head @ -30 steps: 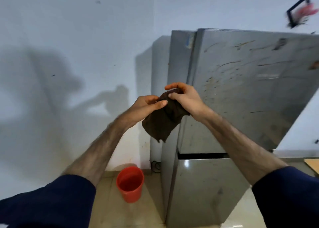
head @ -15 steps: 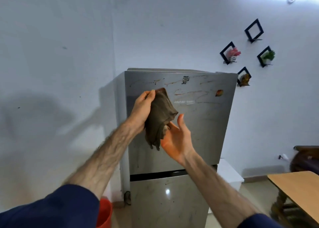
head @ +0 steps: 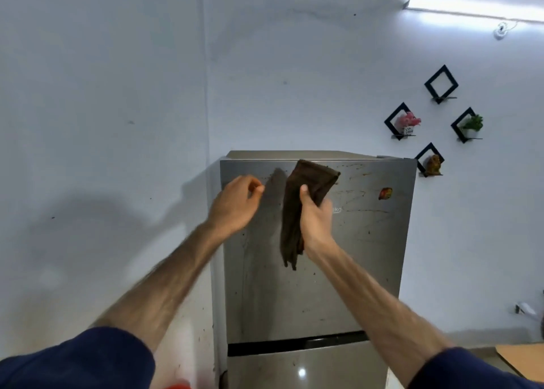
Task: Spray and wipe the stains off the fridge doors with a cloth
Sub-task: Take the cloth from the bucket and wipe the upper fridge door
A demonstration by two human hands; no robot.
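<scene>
A grey steel fridge stands ahead, its upper door (head: 362,256) streaked with brown stains and bearing a small sticker (head: 385,193). The lower door (head: 309,368) shows below a dark gap. My right hand (head: 316,221) grips a dark brown cloth (head: 297,206) in front of the upper door; the cloth stands up above the fist and hangs below it. My left hand (head: 235,204) is beside it to the left, at the door's left edge, empty, with thumb and fingertips pinched together. No spray bottle is in view.
A red bucket's rim (head: 176,385) shows at the bottom edge left of the fridge. White walls meet in a corner behind it. Black diamond wall shelves (head: 401,121) with small plants hang to the right. A wooden table corner (head: 521,359) is at the lower right.
The cloth has passed from my left hand to my right hand. My left hand let go and moved left. The view has tilted upward.
</scene>
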